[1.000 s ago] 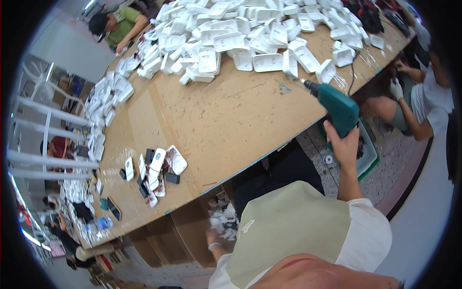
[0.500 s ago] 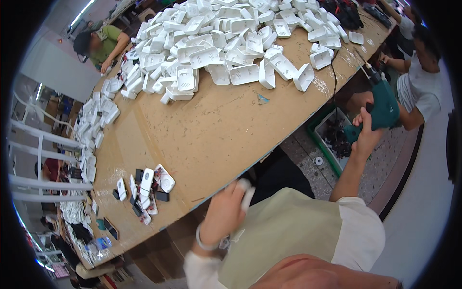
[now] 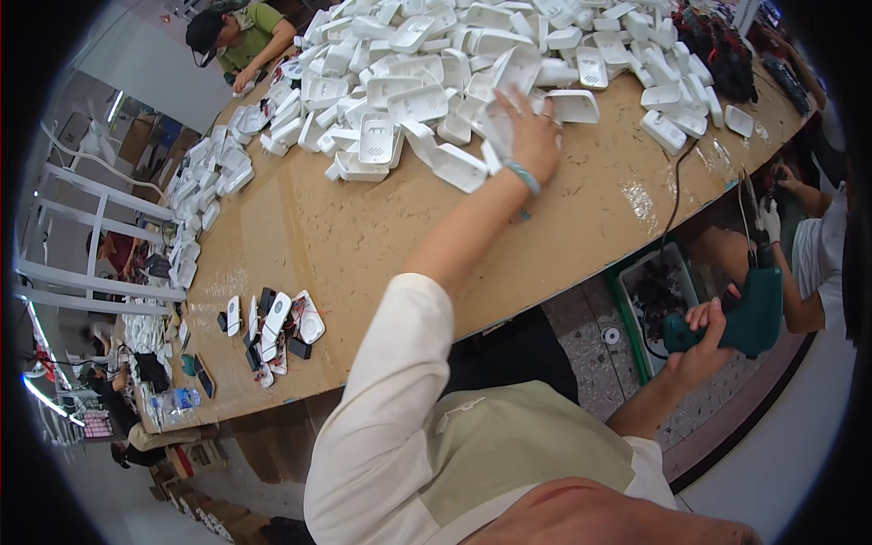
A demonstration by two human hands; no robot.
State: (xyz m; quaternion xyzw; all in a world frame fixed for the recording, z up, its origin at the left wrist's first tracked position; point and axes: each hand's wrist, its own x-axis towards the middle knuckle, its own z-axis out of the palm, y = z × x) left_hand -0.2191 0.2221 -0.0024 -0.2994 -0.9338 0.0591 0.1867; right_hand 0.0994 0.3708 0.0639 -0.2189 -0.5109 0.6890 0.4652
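Note:
My left hand [image 3: 530,136] reaches across the table onto the near edge of a big heap of white plastic housings [image 3: 392,91]. Its fingers are spread, slightly blurred, over one housing [image 3: 496,127]; another housing [image 3: 574,106] lies tilted just to its right. Off the table's right side, my right hand [image 3: 703,341] is wrapped round the handle of a dark green power drill [image 3: 761,309]. The drill's long thin bit points up and away from me, and a dark cord runs from the table down toward it.
A cluster of white devices [image 3: 275,318] with dark blocks and red wires sits on the table [image 3: 381,245] at left. Below its right edge is a green-rimmed bin [image 3: 627,318] of dark parts. One person [image 3: 259,41] works at far left, another [image 3: 817,236] sits at right.
My left hand has gone from beside my body, where it held a small white piece, forward to the heap. Housings at the heap's near edge have shifted. The drill stays in my right hand.

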